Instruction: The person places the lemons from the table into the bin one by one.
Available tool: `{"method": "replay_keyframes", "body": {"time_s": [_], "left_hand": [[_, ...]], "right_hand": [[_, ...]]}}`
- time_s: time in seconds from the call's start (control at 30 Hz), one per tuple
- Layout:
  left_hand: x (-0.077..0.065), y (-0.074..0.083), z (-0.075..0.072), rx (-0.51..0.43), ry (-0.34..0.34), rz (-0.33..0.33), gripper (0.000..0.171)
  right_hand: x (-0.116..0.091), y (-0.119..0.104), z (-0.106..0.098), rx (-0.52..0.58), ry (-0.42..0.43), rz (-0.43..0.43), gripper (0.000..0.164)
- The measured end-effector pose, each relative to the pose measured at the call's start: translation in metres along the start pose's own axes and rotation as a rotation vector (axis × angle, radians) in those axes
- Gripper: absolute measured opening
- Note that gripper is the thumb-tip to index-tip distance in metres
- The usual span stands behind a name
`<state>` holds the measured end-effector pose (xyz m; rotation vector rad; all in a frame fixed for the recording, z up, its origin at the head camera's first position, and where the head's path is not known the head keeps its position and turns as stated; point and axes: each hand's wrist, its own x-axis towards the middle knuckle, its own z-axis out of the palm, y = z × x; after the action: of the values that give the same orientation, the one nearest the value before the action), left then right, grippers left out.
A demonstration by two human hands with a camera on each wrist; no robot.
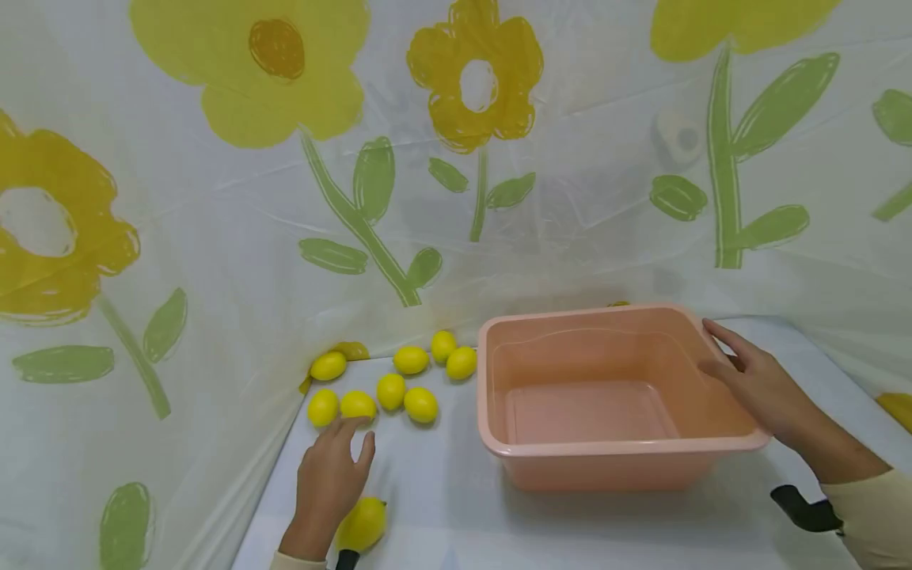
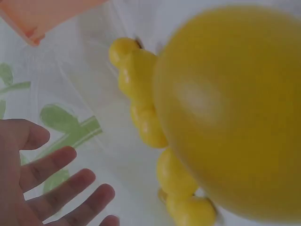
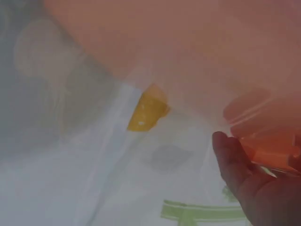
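Tub point(image 1: 598, 470) right, lemons point(image 1: 421, 404) left, bare table point(image 1: 450, 463) between

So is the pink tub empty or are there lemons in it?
Looks empty: the pink tub shows a bare floor, and the visible lemons lie outside it.

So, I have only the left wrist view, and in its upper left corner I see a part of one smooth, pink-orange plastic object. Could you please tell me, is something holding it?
Observer: Yes, the right grip holds the right side rim of this pink rectangular plastic tub.
Operator: Thank you. The smaller-looking oval yellow lemons overlap in my picture. How many are they?
Observer: The head view shows eight in that group.
Operator: And the very large-looking yellow lemon, does it belong with them?
Observer: No, the head view shows it lying apart from the eight, nearer the bottom edge.
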<state>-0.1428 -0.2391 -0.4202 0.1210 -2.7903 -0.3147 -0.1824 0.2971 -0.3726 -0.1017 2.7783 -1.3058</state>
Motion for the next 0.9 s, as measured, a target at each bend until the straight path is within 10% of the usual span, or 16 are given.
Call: {"method": "replay_keyframes", "body": {"time_s": [0.27, 0.43, 0.67, 0.9], "left_hand": [[-0.004, -0.014, 0.015, -0.020, -0.022, -0.056, 0.032], [-0.001, -0.015, 0.023, -0.013, -0.009, -0.059, 0.032], [0.004, -0.022, 0.031, 0.004, -0.001, -0.069, 0.034], [0.002, -0.039, 0.037, 0.010, 0.011, -0.084, 0.035]], "right_hand": [[-0.005, 0.033, 0.017, 0.909, -0.223, -0.189, 0.056], [-0.016, 0.041, 0.033, 1.230, -0.338, -0.406, 0.059], [-0.031, 0.041, 0.052, 0.929, -0.074, -0.372, 0.053], [-0.027, 0.043, 0.058, 0.852, 0.005, -0.234, 0.052]]}}
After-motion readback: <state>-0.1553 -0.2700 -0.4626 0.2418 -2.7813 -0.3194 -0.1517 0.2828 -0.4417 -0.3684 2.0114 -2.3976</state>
